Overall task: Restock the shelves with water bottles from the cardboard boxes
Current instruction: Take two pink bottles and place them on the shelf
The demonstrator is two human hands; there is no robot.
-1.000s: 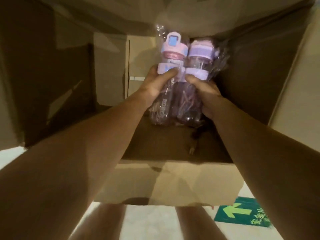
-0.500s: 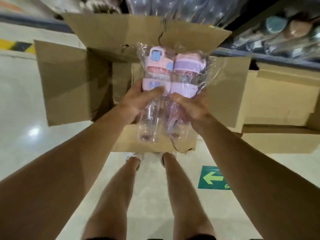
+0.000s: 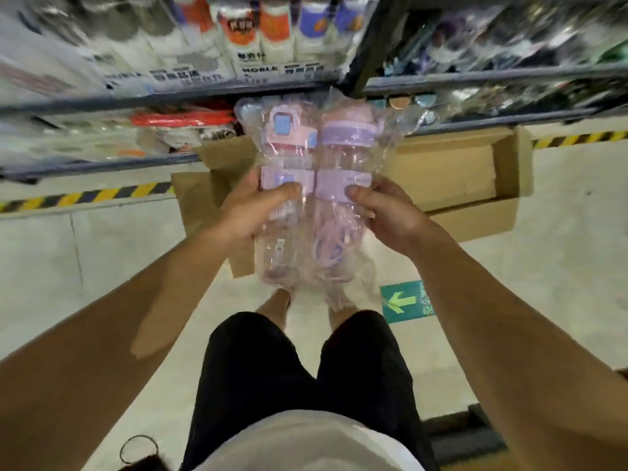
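Two clear pink-purple water bottles in plastic wrap stand upright side by side in front of me. My left hand (image 3: 251,212) grips the left bottle (image 3: 283,158), whose lid has a blue button. My right hand (image 3: 390,215) grips the right bottle (image 3: 343,158), which has a purple lid. Both thumbs press on the purple bands at mid-height. Below the bottles lies an open cardboard box (image 3: 200,198), mostly hidden behind my hands. The shelves (image 3: 210,93) rise just beyond, packed with boxed and wrapped bottles.
A second open cardboard box (image 3: 475,185) lies on the floor at right, against the shelf base. Yellow-black hazard tape (image 3: 85,195) runs along the floor. A green arrow sticker (image 3: 404,300) marks the floor near my feet. A dark upright post (image 3: 370,45) divides the shelves.
Both hands lifted the two bottles up out of the box. The view rose from inside the box to the shelves as I stood up.
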